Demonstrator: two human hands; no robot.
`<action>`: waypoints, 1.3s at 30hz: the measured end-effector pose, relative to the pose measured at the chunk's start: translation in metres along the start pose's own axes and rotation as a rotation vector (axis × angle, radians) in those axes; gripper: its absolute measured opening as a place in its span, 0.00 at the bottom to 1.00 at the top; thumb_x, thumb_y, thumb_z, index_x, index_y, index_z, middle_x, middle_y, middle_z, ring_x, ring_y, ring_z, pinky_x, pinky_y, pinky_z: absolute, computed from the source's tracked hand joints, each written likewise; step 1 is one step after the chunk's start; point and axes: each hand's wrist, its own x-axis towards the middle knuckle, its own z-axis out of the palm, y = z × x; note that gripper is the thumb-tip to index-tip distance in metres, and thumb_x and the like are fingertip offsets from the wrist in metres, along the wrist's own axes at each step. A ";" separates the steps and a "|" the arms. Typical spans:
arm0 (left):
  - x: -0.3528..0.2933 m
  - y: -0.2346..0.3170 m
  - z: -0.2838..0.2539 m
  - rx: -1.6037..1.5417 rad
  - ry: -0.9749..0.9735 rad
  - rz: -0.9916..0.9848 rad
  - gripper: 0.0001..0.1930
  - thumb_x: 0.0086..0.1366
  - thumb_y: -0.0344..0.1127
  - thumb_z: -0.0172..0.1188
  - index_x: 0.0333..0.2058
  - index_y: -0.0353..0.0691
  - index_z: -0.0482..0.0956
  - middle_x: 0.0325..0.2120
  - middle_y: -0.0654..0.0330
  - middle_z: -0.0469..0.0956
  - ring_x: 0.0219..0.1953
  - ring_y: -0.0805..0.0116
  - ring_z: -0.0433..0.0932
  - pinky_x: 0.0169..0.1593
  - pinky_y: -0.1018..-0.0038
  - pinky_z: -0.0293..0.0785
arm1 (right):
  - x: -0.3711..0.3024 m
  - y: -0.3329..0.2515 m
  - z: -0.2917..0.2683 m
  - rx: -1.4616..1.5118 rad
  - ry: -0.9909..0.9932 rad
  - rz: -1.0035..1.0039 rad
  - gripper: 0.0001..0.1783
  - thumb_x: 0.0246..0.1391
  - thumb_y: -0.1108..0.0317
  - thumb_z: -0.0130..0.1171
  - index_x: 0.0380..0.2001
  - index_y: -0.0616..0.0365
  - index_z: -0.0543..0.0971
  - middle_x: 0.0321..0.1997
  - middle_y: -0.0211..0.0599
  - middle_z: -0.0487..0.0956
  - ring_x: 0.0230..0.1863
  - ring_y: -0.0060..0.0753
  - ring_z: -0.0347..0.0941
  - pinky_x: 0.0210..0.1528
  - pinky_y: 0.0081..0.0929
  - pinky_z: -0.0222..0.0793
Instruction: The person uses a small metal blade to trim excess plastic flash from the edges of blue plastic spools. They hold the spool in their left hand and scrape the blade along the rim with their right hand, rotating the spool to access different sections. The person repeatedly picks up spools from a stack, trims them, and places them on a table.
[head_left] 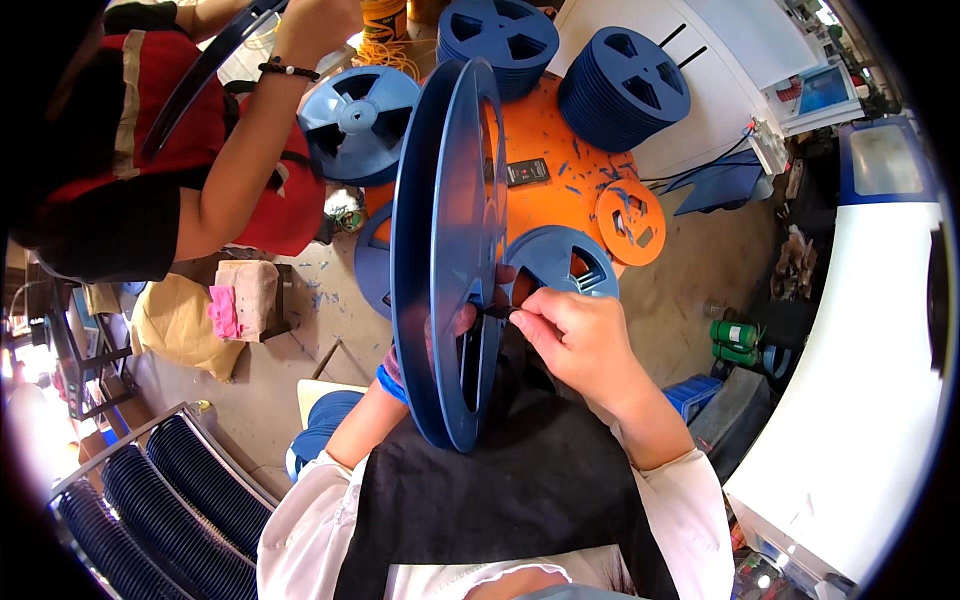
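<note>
A large blue plastic reel [462, 220] stands on edge in front of my chest, its two flanges side by side. My left hand [393, 367] grips it from the left; fingers show through the window near the hub, and a blue band circles the wrist. Most of that hand is hidden behind the flange. On the other side, my right hand [580, 338] is closed in a pinch on a small dark tool [500, 311], its tip at the reel's hub. The tool's kind is too small to make out. A black apron [500, 490] lies below the reel.
An orange round table [560, 140] bears stacked blue reels [625, 90], a dark phone-like slab [527, 172], an orange disc [631, 222] and blue shavings. At left a co-worker's arm [240, 180] holds another reel. A rack of reels [180, 490] stands lower left; a white machine [830, 390] stands right.
</note>
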 end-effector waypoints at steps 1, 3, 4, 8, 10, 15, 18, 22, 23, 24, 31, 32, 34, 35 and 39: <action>0.001 -0.001 -0.002 0.004 -0.011 0.005 0.41 0.59 0.47 0.74 0.66 0.41 0.65 0.55 0.51 0.76 0.51 0.68 0.77 0.55 0.71 0.76 | 0.000 0.000 -0.001 0.040 -0.036 0.039 0.09 0.55 0.65 0.67 0.27 0.56 0.79 0.22 0.38 0.79 0.24 0.43 0.77 0.25 0.34 0.69; 0.003 -0.006 -0.007 0.012 -0.034 0.012 0.42 0.59 0.47 0.74 0.67 0.41 0.64 0.56 0.52 0.76 0.51 0.69 0.77 0.55 0.71 0.76 | 0.003 0.002 -0.005 0.120 -0.108 0.117 0.10 0.57 0.64 0.66 0.28 0.57 0.79 0.21 0.40 0.79 0.24 0.46 0.77 0.26 0.36 0.69; 0.004 -0.009 -0.010 0.015 -0.046 0.014 0.42 0.59 0.48 0.74 0.67 0.41 0.64 0.56 0.52 0.75 0.51 0.69 0.77 0.55 0.71 0.76 | 0.004 0.002 -0.008 0.127 -0.165 0.169 0.11 0.58 0.62 0.65 0.28 0.58 0.80 0.21 0.42 0.78 0.23 0.47 0.76 0.26 0.37 0.68; 0.005 -0.017 -0.018 -0.073 -0.069 -0.049 0.42 0.59 0.48 0.74 0.67 0.42 0.64 0.58 0.53 0.74 0.53 0.70 0.75 0.56 0.72 0.74 | 0.016 0.003 -0.021 0.208 -0.350 0.364 0.12 0.58 0.61 0.64 0.27 0.59 0.81 0.20 0.44 0.77 0.21 0.45 0.74 0.25 0.37 0.64; 0.002 -0.018 -0.017 -0.083 -0.044 -0.087 0.41 0.60 0.48 0.74 0.67 0.42 0.64 0.59 0.54 0.73 0.54 0.70 0.74 0.56 0.72 0.74 | 0.015 0.004 -0.021 0.209 -0.364 0.365 0.12 0.58 0.61 0.65 0.27 0.59 0.81 0.19 0.44 0.77 0.21 0.45 0.73 0.25 0.37 0.64; -0.004 -0.013 -0.019 -0.139 -0.092 -0.065 0.39 0.60 0.47 0.73 0.65 0.41 0.66 0.58 0.54 0.73 0.52 0.68 0.74 0.55 0.73 0.75 | 0.007 -0.007 -0.020 0.257 -0.581 0.385 0.12 0.58 0.61 0.64 0.26 0.58 0.80 0.20 0.43 0.77 0.21 0.47 0.73 0.26 0.38 0.65; -0.007 -0.010 -0.013 -0.117 -0.023 -0.074 0.38 0.60 0.44 0.73 0.64 0.39 0.66 0.56 0.52 0.74 0.50 0.66 0.76 0.51 0.72 0.77 | -0.010 -0.015 -0.017 0.155 -0.631 0.230 0.12 0.59 0.59 0.64 0.27 0.54 0.80 0.19 0.41 0.77 0.24 0.50 0.75 0.27 0.41 0.67; -0.006 -0.002 0.007 -0.189 0.077 -0.057 0.37 0.59 0.42 0.73 0.63 0.38 0.67 0.53 0.50 0.77 0.47 0.63 0.77 0.47 0.71 0.79 | -0.009 -0.013 -0.010 0.069 -0.400 0.157 0.13 0.59 0.59 0.63 0.26 0.54 0.78 0.19 0.40 0.77 0.24 0.50 0.76 0.26 0.43 0.67; -0.006 -0.005 0.001 -0.181 0.076 -0.053 0.37 0.59 0.43 0.74 0.63 0.38 0.68 0.53 0.50 0.77 0.47 0.63 0.78 0.47 0.71 0.79 | -0.007 -0.015 -0.010 0.076 -0.364 0.197 0.13 0.59 0.59 0.63 0.26 0.55 0.78 0.19 0.40 0.77 0.25 0.50 0.77 0.26 0.43 0.67; -0.004 -0.007 -0.002 -0.174 0.070 -0.048 0.37 0.58 0.43 0.74 0.62 0.38 0.68 0.52 0.50 0.77 0.46 0.63 0.78 0.46 0.70 0.79 | -0.006 -0.016 -0.010 0.070 -0.388 0.199 0.13 0.60 0.59 0.63 0.26 0.55 0.78 0.19 0.40 0.77 0.25 0.50 0.77 0.27 0.44 0.67; -0.011 -0.003 0.004 0.058 0.085 -0.079 0.44 0.59 0.62 0.68 0.64 0.37 0.66 0.56 0.52 0.74 0.50 0.63 0.77 0.51 0.67 0.79 | -0.020 -0.021 -0.014 0.057 -0.482 0.158 0.14 0.61 0.59 0.61 0.26 0.55 0.77 0.20 0.42 0.77 0.26 0.53 0.76 0.28 0.47 0.67; -0.012 -0.005 0.002 0.084 0.058 -0.058 0.44 0.60 0.62 0.68 0.64 0.37 0.66 0.56 0.52 0.74 0.50 0.63 0.77 0.51 0.67 0.79 | -0.022 -0.022 -0.014 0.057 -0.489 0.160 0.13 0.61 0.59 0.61 0.26 0.55 0.77 0.20 0.42 0.77 0.26 0.53 0.76 0.28 0.47 0.67; -0.014 -0.008 -0.004 0.101 0.012 -0.051 0.44 0.60 0.63 0.67 0.64 0.37 0.66 0.56 0.53 0.74 0.50 0.63 0.77 0.51 0.67 0.79 | -0.027 -0.023 -0.015 0.053 -0.508 0.166 0.13 0.61 0.59 0.61 0.27 0.55 0.77 0.20 0.42 0.77 0.26 0.53 0.76 0.28 0.47 0.67; -0.014 -0.009 -0.007 0.096 -0.007 -0.065 0.44 0.60 0.63 0.67 0.64 0.37 0.66 0.56 0.53 0.74 0.50 0.64 0.77 0.51 0.67 0.79 | -0.029 -0.022 -0.014 0.086 -0.479 0.148 0.13 0.61 0.59 0.60 0.27 0.55 0.76 0.20 0.42 0.77 0.27 0.53 0.76 0.28 0.47 0.67; -0.010 -0.008 -0.017 0.143 -0.004 -0.096 0.45 0.60 0.64 0.67 0.64 0.36 0.66 0.57 0.54 0.74 0.49 0.65 0.77 0.50 0.70 0.77 | -0.042 -0.025 -0.010 0.087 -0.514 0.155 0.14 0.61 0.59 0.61 0.26 0.54 0.75 0.20 0.42 0.77 0.25 0.53 0.76 0.27 0.47 0.68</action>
